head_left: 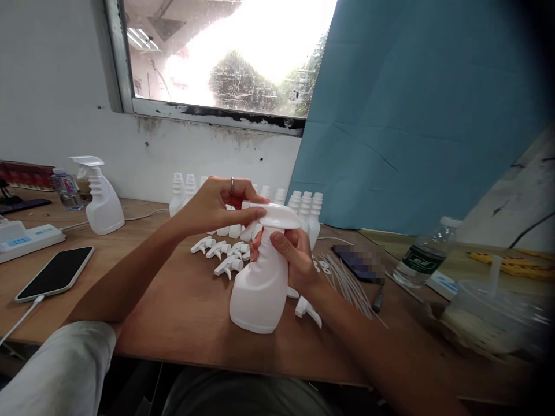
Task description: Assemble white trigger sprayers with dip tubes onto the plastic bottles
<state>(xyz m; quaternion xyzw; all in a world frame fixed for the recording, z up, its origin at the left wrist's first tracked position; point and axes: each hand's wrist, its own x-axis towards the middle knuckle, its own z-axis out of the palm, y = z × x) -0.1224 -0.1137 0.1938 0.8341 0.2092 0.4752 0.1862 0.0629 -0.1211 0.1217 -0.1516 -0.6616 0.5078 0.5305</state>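
Note:
In front of me a white plastic spray bottle (pixel 259 300) stands slightly tilted, with a white trigger spray head (pixel 281 216) on its neck. My left hand (pixel 228 202), a ring on one finger, pinches the nozzle end of that head between thumb and fingers. Wrapped round the bottle's neck, just under the head, is my right hand (pixel 299 260); the trigger is mostly hidden by my fingers. Several loose trigger heads (pixel 229 266) lie left of the bottle, and another trigger head (pixel 309 312) lies to its right. Behind my hands stand several headless white bottles (pixel 315 215).
Thin clear tubes (pixel 350 289) lie on the right, by a dark phone (pixel 355 264). Farther right are a water bottle (pixel 420 257) and a plastic cup (pixel 481 318). At left stand a complete spray bottle (pixel 104 205), a charging phone (pixel 56 274) and a power strip (pixel 30 241).

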